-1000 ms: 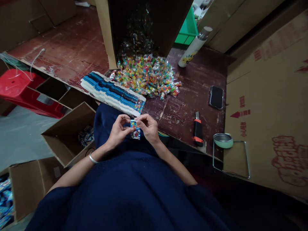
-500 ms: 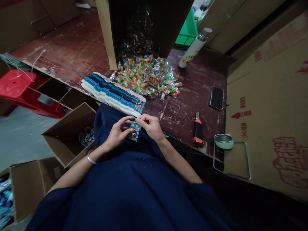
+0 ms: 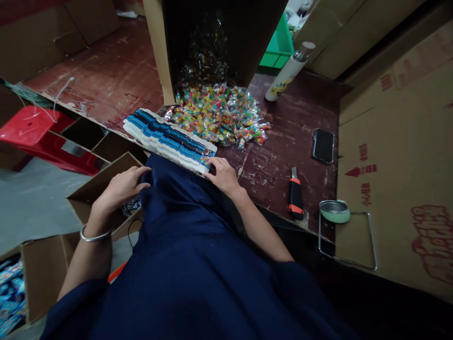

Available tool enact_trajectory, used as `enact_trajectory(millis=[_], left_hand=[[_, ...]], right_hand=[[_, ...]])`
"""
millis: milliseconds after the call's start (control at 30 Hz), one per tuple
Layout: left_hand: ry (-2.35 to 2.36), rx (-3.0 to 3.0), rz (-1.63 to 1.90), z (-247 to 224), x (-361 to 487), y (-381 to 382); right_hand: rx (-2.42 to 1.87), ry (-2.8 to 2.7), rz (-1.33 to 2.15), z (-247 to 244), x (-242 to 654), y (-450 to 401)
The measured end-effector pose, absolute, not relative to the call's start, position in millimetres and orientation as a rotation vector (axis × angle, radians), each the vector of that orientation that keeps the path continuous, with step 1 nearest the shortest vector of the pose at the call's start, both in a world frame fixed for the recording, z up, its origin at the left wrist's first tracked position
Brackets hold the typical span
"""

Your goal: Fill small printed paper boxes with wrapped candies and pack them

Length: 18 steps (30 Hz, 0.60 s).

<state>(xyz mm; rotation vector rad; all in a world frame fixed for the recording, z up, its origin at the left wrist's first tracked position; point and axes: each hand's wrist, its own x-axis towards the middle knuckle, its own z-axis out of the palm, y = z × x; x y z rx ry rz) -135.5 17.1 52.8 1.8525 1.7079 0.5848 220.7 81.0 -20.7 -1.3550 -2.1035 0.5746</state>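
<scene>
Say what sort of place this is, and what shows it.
Probably a packing workshop: bagged colourful sweets lie heaped at the mouth of a carton, printed packets overlap in a row on the table, and an open box holds blue packets.

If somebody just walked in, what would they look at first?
Probably the heap of colourful candy packets, at the mouth of a cardboard box. Nearer lies a row of overlapping blue-and-white cards, the right hand at its end. A red stool stands left.
</scene>
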Motion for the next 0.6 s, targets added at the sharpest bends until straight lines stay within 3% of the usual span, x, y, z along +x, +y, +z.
enact_trajectory(millis=[67,200,367,600], left_hand=[[1.625,1.821,0.511,51.1,-117.7,17.6],[1.363,1.554,0.711,40.4,-62.7,20.8],[0.951,0.845,0.903,15.8,-8.1,15.9],[0.794,0.652,0.95,14.0,-4.0,14.3]], right_hand=[[-1.341,-2.122,0.574,-22.0,221.5,81.7],[-1.224,-2.08,0.552,-16.1,226.3,72.7],[-1.101,-1.888,0.351,-4.2,220.0,35.2],[-0.81,-2.057,0.653,10.6,202.0,-4.1]])
